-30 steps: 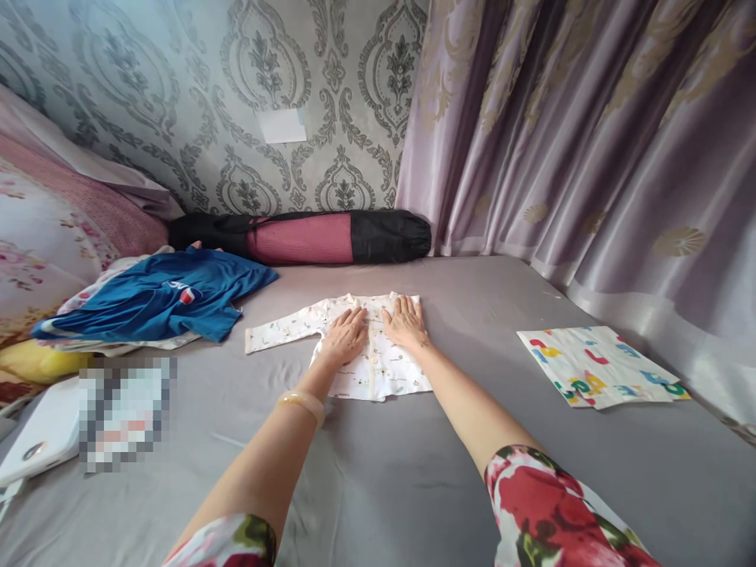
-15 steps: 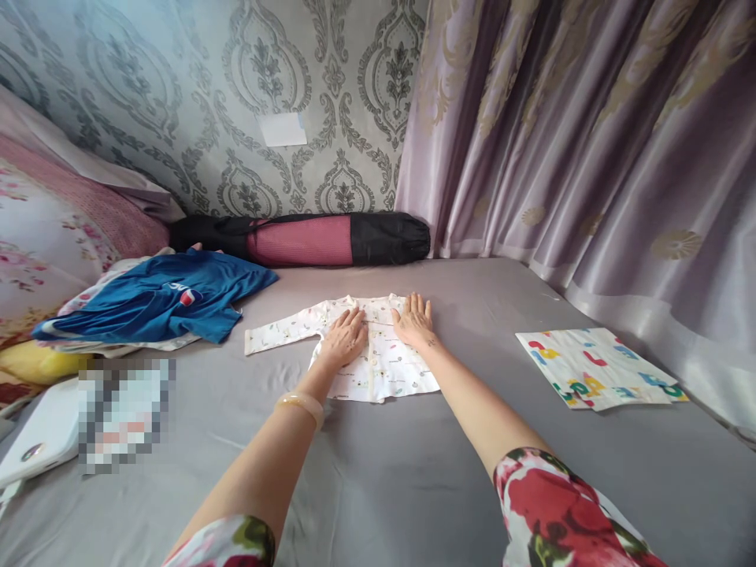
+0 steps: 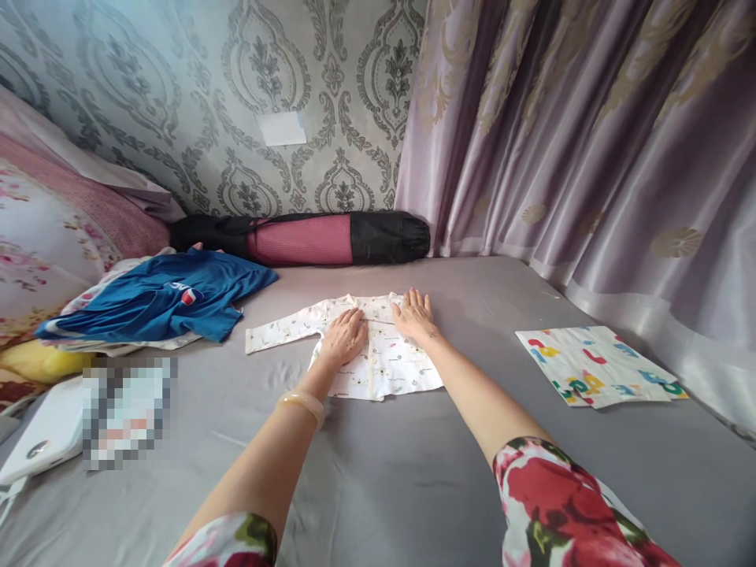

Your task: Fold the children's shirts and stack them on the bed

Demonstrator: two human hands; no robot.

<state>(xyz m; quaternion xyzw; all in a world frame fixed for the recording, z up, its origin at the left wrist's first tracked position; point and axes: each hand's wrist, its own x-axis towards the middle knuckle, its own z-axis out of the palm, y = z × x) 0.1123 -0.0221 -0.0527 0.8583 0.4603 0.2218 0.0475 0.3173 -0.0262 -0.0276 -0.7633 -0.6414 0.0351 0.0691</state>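
A small white baby shirt [image 3: 393, 366] with a fine print lies flat on the grey bed sheet [image 3: 402, 472]. One of its sleeves reaches out to the left; the other sleeve does not show on the right side, where it may be folded in or hidden. My left hand [image 3: 345, 337] rests flat on the shirt's upper middle, left of the front edging. On the upper right part my right hand [image 3: 415, 316] lies flat with its fingers stretched out. Both palms press on the cloth without gripping it.
At the left lies a blue T-shirt [image 3: 159, 295] on other clothes. A white device with a cable [image 3: 50, 429] sits nearer, beside a blurred patch. Folded cloth with colourful print [image 3: 596, 366] lies on the right. A rolled black and pink bag [image 3: 301, 239] lines the wall by the curtain [image 3: 531, 142].
My right hand has shifted very slightly up and turned a little at the shirt's upper right. My left hand stays in place on the shirt.
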